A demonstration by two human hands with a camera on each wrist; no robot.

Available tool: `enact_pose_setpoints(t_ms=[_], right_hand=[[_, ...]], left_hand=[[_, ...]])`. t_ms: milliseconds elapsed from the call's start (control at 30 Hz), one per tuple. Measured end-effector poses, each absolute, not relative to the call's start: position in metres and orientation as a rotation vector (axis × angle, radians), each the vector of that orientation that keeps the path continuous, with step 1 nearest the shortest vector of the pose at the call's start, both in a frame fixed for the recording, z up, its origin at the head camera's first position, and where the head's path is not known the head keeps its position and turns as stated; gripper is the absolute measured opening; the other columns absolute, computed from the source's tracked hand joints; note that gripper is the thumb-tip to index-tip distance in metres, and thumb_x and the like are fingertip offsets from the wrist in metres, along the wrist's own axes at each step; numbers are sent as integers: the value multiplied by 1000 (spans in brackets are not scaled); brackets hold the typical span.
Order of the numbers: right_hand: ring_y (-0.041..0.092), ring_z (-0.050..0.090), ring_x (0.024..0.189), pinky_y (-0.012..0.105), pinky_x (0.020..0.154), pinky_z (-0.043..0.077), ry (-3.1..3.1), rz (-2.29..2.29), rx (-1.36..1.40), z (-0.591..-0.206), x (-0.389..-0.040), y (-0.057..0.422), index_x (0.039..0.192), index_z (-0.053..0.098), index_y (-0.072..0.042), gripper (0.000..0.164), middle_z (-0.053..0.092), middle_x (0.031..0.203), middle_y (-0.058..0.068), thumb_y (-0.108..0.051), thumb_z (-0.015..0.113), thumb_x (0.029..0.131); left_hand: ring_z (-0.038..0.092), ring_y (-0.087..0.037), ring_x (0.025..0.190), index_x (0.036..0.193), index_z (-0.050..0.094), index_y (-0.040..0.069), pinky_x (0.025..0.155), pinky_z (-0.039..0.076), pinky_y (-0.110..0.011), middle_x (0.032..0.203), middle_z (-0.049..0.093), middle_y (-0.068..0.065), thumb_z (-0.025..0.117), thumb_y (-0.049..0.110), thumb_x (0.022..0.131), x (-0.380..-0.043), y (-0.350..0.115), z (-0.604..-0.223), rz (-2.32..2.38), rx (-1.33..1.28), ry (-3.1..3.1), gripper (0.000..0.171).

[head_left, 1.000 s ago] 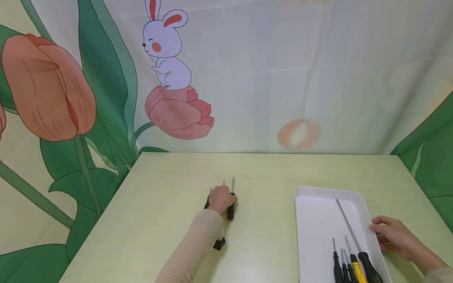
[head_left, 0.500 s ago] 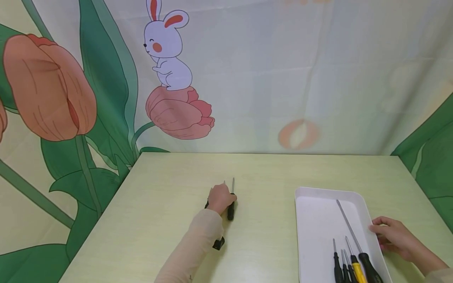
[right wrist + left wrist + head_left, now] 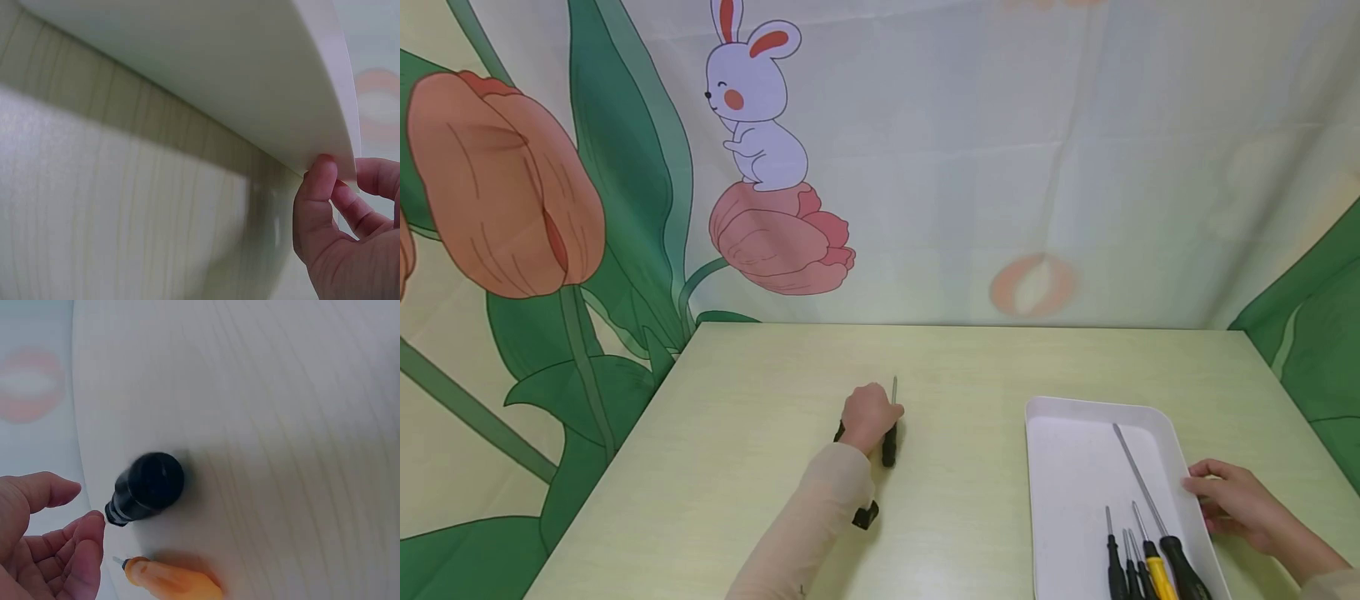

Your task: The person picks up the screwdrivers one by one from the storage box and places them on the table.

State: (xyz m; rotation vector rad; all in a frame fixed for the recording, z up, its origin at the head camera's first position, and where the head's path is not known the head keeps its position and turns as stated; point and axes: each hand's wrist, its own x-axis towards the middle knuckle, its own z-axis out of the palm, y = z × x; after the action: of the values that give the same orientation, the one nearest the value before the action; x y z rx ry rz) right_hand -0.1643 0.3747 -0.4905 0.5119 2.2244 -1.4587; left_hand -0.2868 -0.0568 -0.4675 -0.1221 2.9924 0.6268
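Observation:
My left hand (image 3: pixel 869 417) reaches over a small group of screwdrivers left of the table's middle. In the left wrist view a gap separates thumb and fingers, with nothing between them. A black-handled screwdriver (image 3: pixel 889 448) lies beside the hand, its shaft pointing away. An orange-handled screwdriver (image 3: pixel 178 582) lies near the fingertips; the hand and sleeve hide it in the head view. Another black handle (image 3: pixel 839 430) peeks out left of the hand, and a black end (image 3: pixel 865 515) shows by the sleeve. My right hand (image 3: pixel 1243 504) pinches the white tray's (image 3: pixel 1075 467) right rim.
Inside the tray lie several screwdrivers: a long black-handled screwdriver (image 3: pixel 1183 567), a yellow-handled screwdriver (image 3: pixel 1159 575) and smaller black screwdrivers (image 3: pixel 1116 567). The pale table (image 3: pixel 955 358) ends at a printed curtain (image 3: pixel 925 167) behind.
The left hand has shifted slightly away from the body, covering the shaft tip seen beyond it before. The right hand, the tray and its screwdrivers have stayed put.

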Motion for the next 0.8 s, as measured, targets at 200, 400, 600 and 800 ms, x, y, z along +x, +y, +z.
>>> enact_pose_setpoints(t_ms=[200, 400, 600, 800], right_hand=[[15, 52, 64, 29, 56, 46, 2222, -1449, 520, -490, -164, 374, 103, 42, 5, 31, 54, 72, -1, -19, 49, 87], [15, 52, 64, 29, 57, 46, 2219, -1440, 526, -489, -165, 373, 104, 41, 5, 31, 54, 73, -2, -20, 49, 88], [15, 52, 64, 29, 56, 46, 2218, -1454, 518, -489, -163, 373, 103, 41, 5, 31, 54, 73, -2, -20, 49, 87], [15, 52, 63, 29, 56, 46, 2217, -1459, 517, -489, -163, 373, 103, 41, 5, 31, 54, 72, -2, -20, 49, 87]], left_hand=[[34, -12, 43, 47, 42, 14, 43, 27, -25, 44, 38, 4, 60, 23, 75, -283, -53, -465, 753, -49, 2954, 34], [41, -10, 41, 51, 51, 12, 40, 28, -21, 45, 49, 4, 59, 21, 77, -277, -44, -463, 936, 1, 2805, 28], [49, -10, 45, 58, 57, 10, 49, 35, -22, 51, 57, 2, 61, 20, 77, -272, -36, -465, 1033, 63, 2721, 22], [50, -10, 46, 64, 60, 9, 49, 40, -22, 53, 57, 1, 63, 20, 77, -266, -28, -465, 1110, 102, 2627, 17]])
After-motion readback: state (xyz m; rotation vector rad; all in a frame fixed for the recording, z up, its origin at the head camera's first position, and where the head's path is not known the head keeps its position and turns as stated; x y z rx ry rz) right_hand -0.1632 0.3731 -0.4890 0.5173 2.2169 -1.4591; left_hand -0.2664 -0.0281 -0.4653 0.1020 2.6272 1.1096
